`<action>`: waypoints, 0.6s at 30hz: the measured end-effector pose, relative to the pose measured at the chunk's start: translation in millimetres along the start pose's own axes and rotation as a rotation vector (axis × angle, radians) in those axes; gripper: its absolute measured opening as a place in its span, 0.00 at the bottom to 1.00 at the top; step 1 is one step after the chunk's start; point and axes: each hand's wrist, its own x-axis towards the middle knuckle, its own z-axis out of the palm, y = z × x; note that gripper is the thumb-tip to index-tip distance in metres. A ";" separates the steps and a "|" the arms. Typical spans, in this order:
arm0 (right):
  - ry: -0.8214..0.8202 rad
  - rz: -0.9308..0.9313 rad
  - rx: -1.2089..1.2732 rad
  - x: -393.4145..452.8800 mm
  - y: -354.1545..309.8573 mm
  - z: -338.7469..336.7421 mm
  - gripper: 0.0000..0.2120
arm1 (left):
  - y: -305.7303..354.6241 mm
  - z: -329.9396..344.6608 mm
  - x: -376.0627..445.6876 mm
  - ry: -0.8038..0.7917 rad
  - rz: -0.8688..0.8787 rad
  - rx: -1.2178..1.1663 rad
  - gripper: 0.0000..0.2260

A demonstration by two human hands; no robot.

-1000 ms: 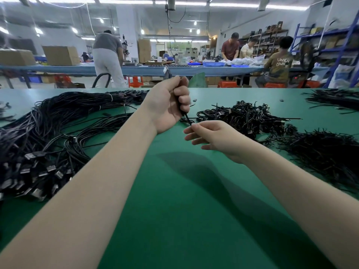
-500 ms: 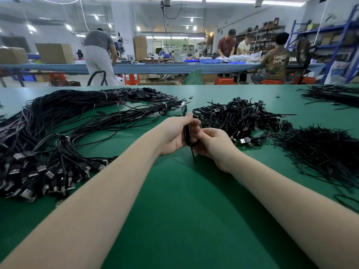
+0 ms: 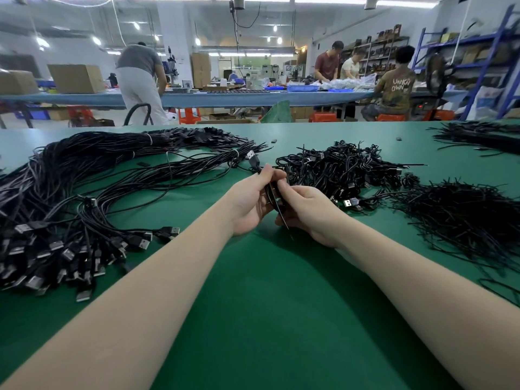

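Black cable (image 3: 272, 194), folded into a short hank, sits between both hands above the middle of the green tabletop (image 3: 253, 305). A second ago the left hand (image 3: 250, 204) held it high in a fist while the right hand (image 3: 309, 212) waited open beneath. Since then the left has come down and the two have met low over the mat. Now the left fingers curl round the hank, with its USB plug (image 3: 253, 159) poking up past the thumb. The right thumb and forefinger pinch the hank from the other side. A thin black strand (image 3: 288, 230) trails out below them. That looks like a tie going round the hank, so the binding step is probably under way, not finished.

Long cable bundles (image 3: 84, 178) fill the left side of the tabletop, their plugs (image 3: 56, 249) fanned toward the near left edge. A heap of tied hanks (image 3: 337, 167) lies just beyond the hands. A mound of loose strands (image 3: 464, 218) spreads toward the right edge.

Past the far edge, people work at a long blue bench (image 3: 225, 98). Cardboard boxes (image 3: 76, 78) stand on it to the left, and blue shelving (image 3: 492, 52) lines the right wall.
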 end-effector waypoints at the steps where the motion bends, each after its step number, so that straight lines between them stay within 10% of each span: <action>1: -0.021 -0.028 -0.078 -1.2 -0.2 0.6 0.15 | -0.8 -1.1 0.5 0.004 0.012 0.030 0.15; 7: 0.045 -0.252 -0.848 -1.7 -4.9 6.1 0.13 | -8.1 -4.2 2.1 0.045 0.113 0.221 0.14; 18: 0.157 -0.279 -1.093 -10.0 1.1 11.9 0.15 | -20.0 5.8 1.1 0.110 0.299 0.436 0.13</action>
